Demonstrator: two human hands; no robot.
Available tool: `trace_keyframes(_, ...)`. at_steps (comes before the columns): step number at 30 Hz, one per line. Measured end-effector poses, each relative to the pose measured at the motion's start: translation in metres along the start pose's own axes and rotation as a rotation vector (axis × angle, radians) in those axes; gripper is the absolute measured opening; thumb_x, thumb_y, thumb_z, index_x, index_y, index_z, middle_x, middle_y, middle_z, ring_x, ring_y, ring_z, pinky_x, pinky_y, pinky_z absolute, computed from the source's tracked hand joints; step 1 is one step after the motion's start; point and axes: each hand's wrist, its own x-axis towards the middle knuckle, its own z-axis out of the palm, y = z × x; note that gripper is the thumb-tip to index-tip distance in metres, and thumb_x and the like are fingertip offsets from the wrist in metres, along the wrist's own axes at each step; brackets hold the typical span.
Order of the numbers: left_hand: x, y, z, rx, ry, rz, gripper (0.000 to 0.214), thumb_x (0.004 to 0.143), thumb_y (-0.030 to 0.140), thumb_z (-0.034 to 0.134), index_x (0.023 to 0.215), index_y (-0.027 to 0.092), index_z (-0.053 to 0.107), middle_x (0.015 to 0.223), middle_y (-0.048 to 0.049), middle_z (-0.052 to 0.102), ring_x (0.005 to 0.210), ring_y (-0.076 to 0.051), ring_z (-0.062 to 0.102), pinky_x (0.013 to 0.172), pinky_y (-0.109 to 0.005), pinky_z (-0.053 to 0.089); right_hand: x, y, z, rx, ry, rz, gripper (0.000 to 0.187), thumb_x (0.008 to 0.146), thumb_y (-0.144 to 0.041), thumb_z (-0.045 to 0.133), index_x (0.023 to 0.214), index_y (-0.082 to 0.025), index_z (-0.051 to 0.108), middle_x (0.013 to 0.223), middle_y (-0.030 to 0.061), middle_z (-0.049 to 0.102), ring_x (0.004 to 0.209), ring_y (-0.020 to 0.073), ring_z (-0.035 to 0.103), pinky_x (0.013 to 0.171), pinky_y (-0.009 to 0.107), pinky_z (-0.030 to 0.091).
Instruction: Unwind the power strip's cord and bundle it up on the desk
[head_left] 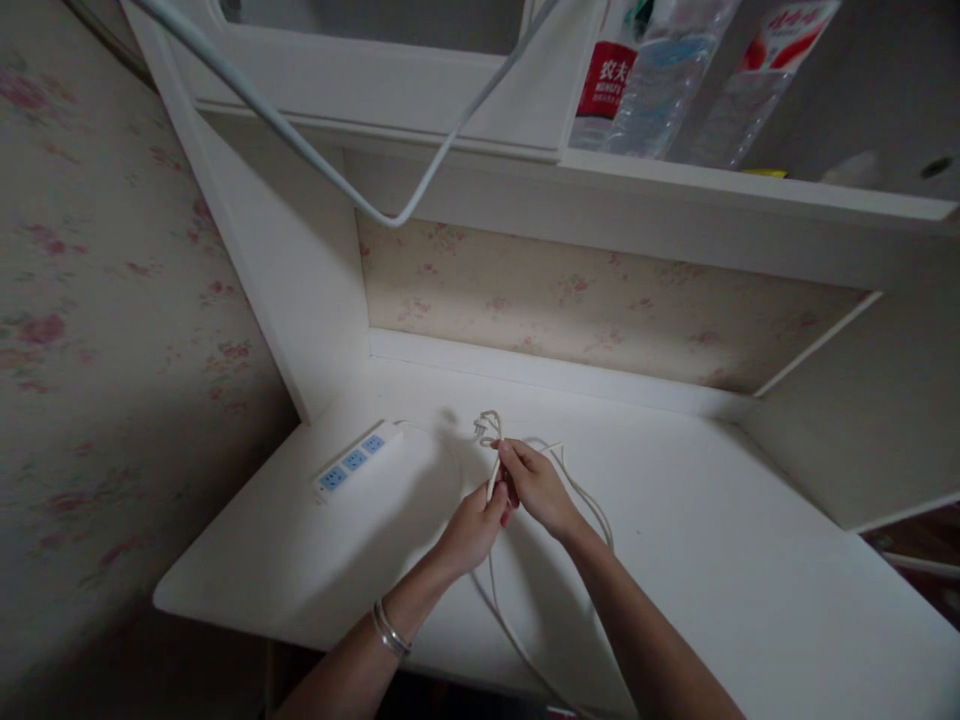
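A white power cord runs through both my hands above the desk, its plug hanging just beyond my fingertips. My left hand, with silver bangles at the wrist, is closed round the lower part of the cord. Slightly higher up, my right hand pinches the cord near the plug end. Loops of the same pale cable trail to the right and down past the desk's front edge. On the left of the desk lies a white power strip with blue sockets, its cable leading off towards the middle.
The white desk has a raised back ledge and side panels. Overhead is a shelf with several plastic bottles. A grey-white cable droops from above in front of the cabinet. Flowered wallpaper covers the left wall.
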Motion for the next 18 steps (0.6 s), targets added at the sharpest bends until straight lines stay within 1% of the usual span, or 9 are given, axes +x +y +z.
trace_keyframes(1, 0.001, -0.002, -0.001, -0.009, -0.012, -0.001, 0.055, 0.090, 0.065, 0.027, 0.076, 0.018, 0.050, 0.064, 0.0014, 0.047, 0.054, -0.010, 0.036, 0.050, -0.024, 0.027, -0.001, 0.003, 0.001, -0.045, 0.035, -0.025, 0.043, 0.093, -0.058, 0.035, 0.094, -0.023, 0.060, 0.061, -0.0031, 0.059, 0.045, 0.0129, 0.054, 0.044, 0.024, 0.043)
trace_keyframes(3, 0.002, -0.005, -0.004, -0.026, -0.037, 0.005, 0.054, 0.091, 0.064, 0.027, 0.079, 0.017, 0.052, 0.064, 0.0009, 0.049, 0.050, -0.010, 0.035, 0.048, -0.024, 0.027, -0.003, 0.011, 0.000, -0.179, 0.088, -0.109, 0.042, 0.095, -0.054, 0.033, 0.094, -0.023, 0.062, 0.078, 0.0008, 0.064, 0.062, 0.0145, 0.060, 0.059, 0.027, 0.048)
trace_keyframes(5, 0.003, -0.007, -0.006, -0.031, -0.043, 0.015, 0.053, 0.091, 0.062, 0.029, 0.084, 0.016, 0.054, 0.063, 0.0006, 0.052, 0.048, -0.009, 0.036, 0.046, -0.023, 0.028, -0.004, 0.021, -0.006, -0.360, 0.089, -0.202, 0.040, 0.096, -0.049, 0.033, 0.091, -0.023, 0.063, 0.090, 0.0038, 0.064, 0.079, 0.0171, 0.061, 0.075, 0.031, 0.049)
trace_keyframes(7, 0.005, -0.010, -0.010, -0.020, -0.035, 0.011, 0.050, 0.091, 0.061, 0.031, 0.087, 0.016, 0.054, 0.064, 0.0004, 0.054, 0.046, -0.009, 0.039, 0.046, -0.023, 0.029, -0.003, 0.033, -0.019, -0.525, 0.072, -0.261, 0.040, 0.097, -0.046, 0.035, 0.084, -0.022, 0.064, 0.089, 0.0056, 0.061, 0.085, 0.0190, 0.059, 0.082, 0.034, 0.046)
trace_keyframes(9, 0.007, -0.014, -0.015, 0.015, -0.020, 0.010, 0.047, 0.091, 0.059, 0.034, 0.087, 0.017, 0.054, 0.065, 0.0007, 0.054, 0.047, -0.010, 0.042, 0.047, -0.023, 0.032, 0.003, 0.045, -0.037, -0.595, 0.090, -0.279, 0.039, 0.096, -0.045, 0.038, 0.079, -0.021, 0.064, 0.084, 0.0063, 0.060, 0.082, 0.0198, 0.058, 0.082, 0.036, 0.046)
trace_keyframes(12, 0.011, -0.017, -0.023, 0.141, 0.032, 0.043, 0.038, 0.089, 0.052, 0.043, 0.099, 0.017, 0.055, 0.068, 0.0012, 0.055, 0.055, -0.012, 0.049, 0.055, -0.024, 0.037, 0.015, 0.059, -0.070, -0.483, 0.235, -0.258, 0.035, 0.093, -0.047, 0.043, 0.086, -0.021, 0.065, 0.088, 0.0071, 0.062, 0.086, 0.0208, 0.059, 0.084, 0.038, 0.047)
trace_keyframes(14, 0.014, -0.017, -0.027, 0.252, 0.074, 0.065, 0.041, 0.087, 0.048, 0.050, 0.115, 0.018, 0.051, 0.072, 0.0010, 0.057, 0.062, -0.014, 0.053, 0.060, -0.025, 0.039, 0.022, 0.067, -0.085, -0.292, 0.345, -0.216, 0.034, 0.092, -0.048, 0.045, 0.103, -0.021, 0.062, 0.105, 0.0083, 0.063, 0.094, 0.0207, 0.060, 0.087, 0.038, 0.048)
trace_keyframes(16, 0.017, -0.016, -0.032, 0.346, 0.101, 0.080, 0.051, 0.086, 0.046, 0.052, 0.127, 0.017, 0.044, 0.074, 0.0009, 0.058, 0.064, -0.015, 0.054, 0.062, -0.026, 0.040, 0.024, 0.078, -0.091, -0.127, 0.400, -0.163, 0.040, 0.091, -0.047, 0.044, 0.122, -0.023, 0.052, 0.120, 0.0095, 0.057, 0.100, 0.0203, 0.060, 0.087, 0.039, 0.050)
trace_keyframes(18, 0.018, -0.016, -0.035, 0.402, 0.119, 0.097, 0.058, 0.087, 0.044, 0.050, 0.136, 0.017, 0.036, 0.074, 0.0011, 0.057, 0.064, -0.016, 0.054, 0.062, -0.027, 0.040, 0.020, 0.094, -0.089, -0.137, 0.398, -0.120, 0.045, 0.090, -0.046, 0.045, 0.129, -0.024, 0.046, 0.125, 0.0113, 0.053, 0.101, 0.0213, 0.061, 0.087, 0.041, 0.051)
